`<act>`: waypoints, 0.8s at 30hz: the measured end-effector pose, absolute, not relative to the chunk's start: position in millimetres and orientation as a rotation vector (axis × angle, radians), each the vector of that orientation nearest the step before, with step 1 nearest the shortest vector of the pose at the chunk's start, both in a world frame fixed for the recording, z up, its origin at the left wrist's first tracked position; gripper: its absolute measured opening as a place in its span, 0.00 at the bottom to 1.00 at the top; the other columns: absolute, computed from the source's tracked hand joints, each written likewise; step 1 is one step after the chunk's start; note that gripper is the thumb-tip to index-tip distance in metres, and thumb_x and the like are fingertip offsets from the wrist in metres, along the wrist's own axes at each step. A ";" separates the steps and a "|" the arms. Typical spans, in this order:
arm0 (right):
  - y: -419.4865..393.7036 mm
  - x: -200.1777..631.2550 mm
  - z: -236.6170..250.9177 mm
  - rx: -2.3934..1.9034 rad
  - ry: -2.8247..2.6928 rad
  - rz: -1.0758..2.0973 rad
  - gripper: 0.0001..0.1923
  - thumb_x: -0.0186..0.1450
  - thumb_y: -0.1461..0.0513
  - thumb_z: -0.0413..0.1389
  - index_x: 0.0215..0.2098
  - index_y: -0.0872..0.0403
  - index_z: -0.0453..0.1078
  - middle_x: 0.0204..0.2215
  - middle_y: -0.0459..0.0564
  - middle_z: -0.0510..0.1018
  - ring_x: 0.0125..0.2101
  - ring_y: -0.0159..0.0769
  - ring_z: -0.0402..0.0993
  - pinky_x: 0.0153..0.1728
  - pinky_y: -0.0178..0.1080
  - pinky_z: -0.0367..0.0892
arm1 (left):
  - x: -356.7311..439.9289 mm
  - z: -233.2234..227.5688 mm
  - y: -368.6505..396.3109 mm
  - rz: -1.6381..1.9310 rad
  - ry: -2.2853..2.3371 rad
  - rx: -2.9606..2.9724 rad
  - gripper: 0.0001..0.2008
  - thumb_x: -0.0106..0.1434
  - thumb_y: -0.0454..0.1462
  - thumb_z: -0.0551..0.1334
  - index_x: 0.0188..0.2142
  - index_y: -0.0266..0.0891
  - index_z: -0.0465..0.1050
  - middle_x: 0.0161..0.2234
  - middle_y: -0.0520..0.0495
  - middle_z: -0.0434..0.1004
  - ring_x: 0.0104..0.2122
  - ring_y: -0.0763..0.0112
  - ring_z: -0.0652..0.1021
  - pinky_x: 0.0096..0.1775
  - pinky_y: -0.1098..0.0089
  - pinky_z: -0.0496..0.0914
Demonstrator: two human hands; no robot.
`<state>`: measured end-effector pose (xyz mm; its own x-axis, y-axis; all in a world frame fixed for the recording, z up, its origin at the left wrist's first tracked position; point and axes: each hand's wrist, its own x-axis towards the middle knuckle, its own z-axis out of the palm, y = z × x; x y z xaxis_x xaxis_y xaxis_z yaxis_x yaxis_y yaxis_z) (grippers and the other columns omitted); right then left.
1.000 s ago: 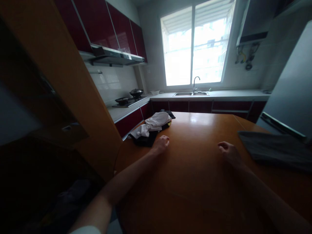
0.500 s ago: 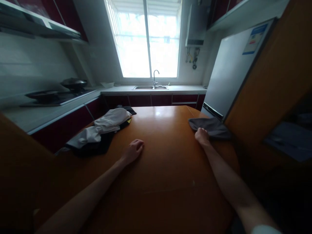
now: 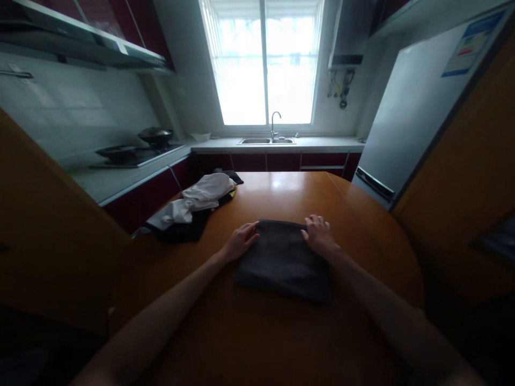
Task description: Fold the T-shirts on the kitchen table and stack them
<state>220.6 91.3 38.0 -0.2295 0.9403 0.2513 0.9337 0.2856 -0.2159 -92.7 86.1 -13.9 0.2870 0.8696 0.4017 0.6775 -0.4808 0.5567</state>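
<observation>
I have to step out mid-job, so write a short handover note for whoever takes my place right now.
Left hand: open, fingers on the left far corner of the grey cloth.
Right hand: open, resting on its right far corner.
The cloth lies folded flat on the table, right in front of you.
Clothes pile, white on black: at the table's left far edge, untouched.
Done: the grey cloth is laid out at the centre.
Left: probably finishing this cloth, then the pile.

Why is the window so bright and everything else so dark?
Head view: the window is blown out white, leaving the room dim; it glares on the table; the grey cloth between both hands looks shadowy; edges bend from the wide lens.
</observation>
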 end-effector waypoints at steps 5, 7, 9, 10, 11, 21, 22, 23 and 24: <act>97.3 226.8 33.8 -1.898 -2.275 -0.033 0.12 0.71 0.58 0.54 0.47 0.56 0.74 0.51 0.62 0.72 0.51 0.50 0.67 0.45 0.43 0.63 | -93.1 -13.5 84.1 0.945 1.433 2.353 0.22 0.68 0.47 0.60 0.59 0.43 0.71 0.54 0.42 0.74 0.54 0.57 0.76 0.57 0.59 0.69; 92.4 222.4 37.9 -1.839 -2.277 -0.084 0.10 0.71 0.61 0.53 0.45 0.55 0.75 0.50 0.60 0.73 0.50 0.48 0.66 0.45 0.42 0.62 | -93.4 -13.1 84.0 0.925 1.440 2.368 0.21 0.68 0.46 0.60 0.58 0.44 0.72 0.54 0.42 0.74 0.54 0.57 0.75 0.58 0.59 0.69; 86.2 216.7 42.6 -1.758 -2.266 -0.142 0.11 0.71 0.64 0.51 0.43 0.55 0.75 0.49 0.60 0.74 0.50 0.47 0.65 0.46 0.43 0.61 | -93.5 -12.7 83.7 0.907 1.451 2.375 0.21 0.69 0.46 0.60 0.58 0.44 0.72 0.54 0.43 0.73 0.54 0.57 0.75 0.58 0.59 0.68; 83.1 214.0 44.7 -1.718 -2.245 -0.168 0.11 0.71 0.65 0.50 0.42 0.55 0.76 0.49 0.60 0.74 0.51 0.48 0.65 0.47 0.43 0.60 | -93.3 -12.7 83.5 0.900 1.454 2.376 0.20 0.69 0.46 0.60 0.58 0.44 0.72 0.55 0.43 0.73 0.54 0.57 0.75 0.58 0.58 0.68; 80.1 211.6 46.8 -1.679 -2.225 -0.175 0.12 0.71 0.66 0.50 0.41 0.55 0.76 0.50 0.60 0.74 0.52 0.48 0.65 0.48 0.44 0.60 | -93.1 -12.7 83.3 0.895 1.453 2.376 0.20 0.69 0.46 0.60 0.58 0.44 0.72 0.55 0.43 0.73 0.54 0.57 0.75 0.59 0.58 0.68; 8.5 190.4 82.9 -0.590 -2.617 0.718 0.09 0.68 0.68 0.53 0.43 0.51 0.72 0.35 0.47 0.79 0.35 0.35 0.74 0.36 0.33 0.61 | -84.4 5.5 71.6 0.953 1.281 2.572 0.33 0.65 0.35 0.64 0.68 0.50 0.59 0.70 0.44 0.53 0.68 0.55 0.57 0.67 0.52 0.56; -0.3 192.7 88.0 -0.523 -2.632 0.755 0.09 0.67 0.68 0.53 0.43 0.51 0.72 0.34 0.46 0.79 0.34 0.34 0.73 0.35 0.32 0.61 | -83.7 8.5 69.2 0.909 1.244 2.616 0.28 0.64 0.34 0.63 0.63 0.50 0.66 0.69 0.45 0.56 0.68 0.55 0.57 0.67 0.51 0.56; -6.9 197.2 93.1 -0.488 -2.630 0.783 0.09 0.67 0.68 0.53 0.43 0.51 0.72 0.33 0.46 0.78 0.32 0.32 0.72 0.34 0.32 0.61 | -83.3 11.4 67.3 0.878 1.223 2.648 0.22 0.64 0.33 0.64 0.57 0.49 0.72 0.66 0.46 0.61 0.67 0.55 0.59 0.66 0.51 0.57; -10.5 203.9 98.4 -0.484 -2.608 0.801 0.09 0.68 0.67 0.53 0.43 0.52 0.72 0.32 0.45 0.78 0.31 0.31 0.71 0.33 0.32 0.60 | -83.3 14.4 66.2 0.862 1.219 2.665 0.16 0.63 0.33 0.64 0.51 0.48 0.75 0.63 0.46 0.66 0.65 0.55 0.62 0.65 0.52 0.59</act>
